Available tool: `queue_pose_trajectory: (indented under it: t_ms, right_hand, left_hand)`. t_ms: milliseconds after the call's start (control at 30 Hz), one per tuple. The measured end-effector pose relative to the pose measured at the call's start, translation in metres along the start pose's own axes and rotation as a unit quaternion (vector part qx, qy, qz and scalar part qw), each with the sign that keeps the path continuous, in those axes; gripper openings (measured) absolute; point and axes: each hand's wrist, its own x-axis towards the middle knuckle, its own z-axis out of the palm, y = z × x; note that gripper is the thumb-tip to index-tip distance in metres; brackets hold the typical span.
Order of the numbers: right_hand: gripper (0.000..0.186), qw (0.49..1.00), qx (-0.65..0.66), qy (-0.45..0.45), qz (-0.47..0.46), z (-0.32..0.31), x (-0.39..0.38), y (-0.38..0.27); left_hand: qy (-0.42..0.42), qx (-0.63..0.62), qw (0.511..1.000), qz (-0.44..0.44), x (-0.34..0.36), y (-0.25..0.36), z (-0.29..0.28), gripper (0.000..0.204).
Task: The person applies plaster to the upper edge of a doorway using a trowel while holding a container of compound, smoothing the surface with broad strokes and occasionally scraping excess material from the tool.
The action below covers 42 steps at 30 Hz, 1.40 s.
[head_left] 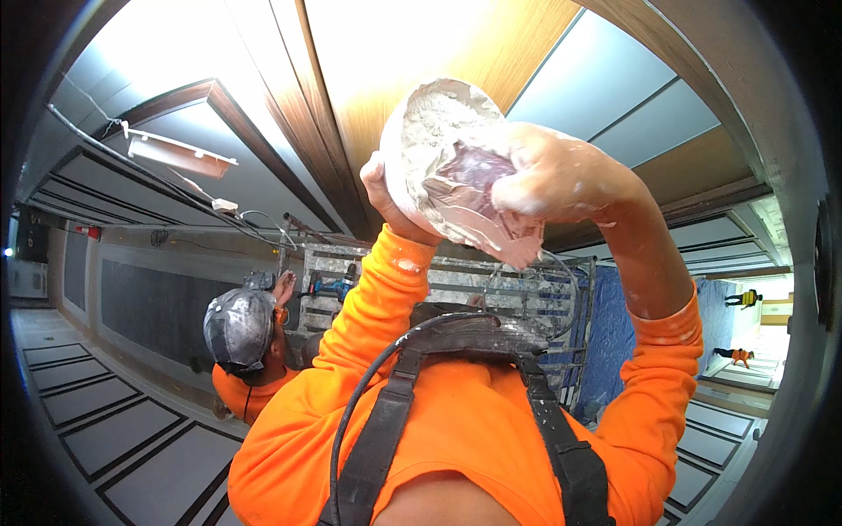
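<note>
Raised in front of me is a pale round bowl (396, 175) tipped on its side, its mouth toward me. Thick whitish plaster (447, 114) coats the inside, with a bare-looking purplish patch in the middle and a ragged smear along the lower rim. My left hand (381, 188) grips the bowl from its left and underside; most of its fingers are behind it. My right hand (561, 175), spotted with plaster, reaches into the bowl with fingers curled against the plaster. Whatever those fingers hold, if anything, is hidden.
Below me is a plaster-spattered slatted platform (456, 279) with a blue power tool (329, 287) on it. A co-worker in a grey cap (239, 326) is close at my left. Blue sheeting (614, 333) covers floor at right. A lamp fixture (180, 153) hangs by cables at upper left.
</note>
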Motion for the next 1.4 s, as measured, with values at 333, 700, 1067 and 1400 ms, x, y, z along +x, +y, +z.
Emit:
queue_pose_trajectory:
  t_ms: [333, 700, 1067, 1400]
  right_hand:
    - [0.060, 0.980, 0.190, 0.050, 0.019, -0.026, -0.019, 0.063]
    - [0.056, 0.781, 0.547, 0.297, -0.051, -0.036, -0.125, 0.139]
    - [0.053, 0.431, -0.259, 0.864, -0.023, -0.093, -0.254, 0.190]
    - [0.078, 0.582, -0.306, 0.749, -0.088, -0.045, -0.155, 0.133]
  left_hand:
    - [0.054, -0.017, 0.994, -0.091, 0.012, -0.047, -0.004, 0.074]
    - [0.014, 0.017, 0.984, -0.177, 0.037, -0.130, 0.026, 0.069]
    - [-0.112, -0.099, 0.930, -0.335, 0.087, -0.314, 0.072, 0.066]
    - [-0.144, 0.107, 0.959, -0.219, 0.106, -0.316, 0.074, 0.068]
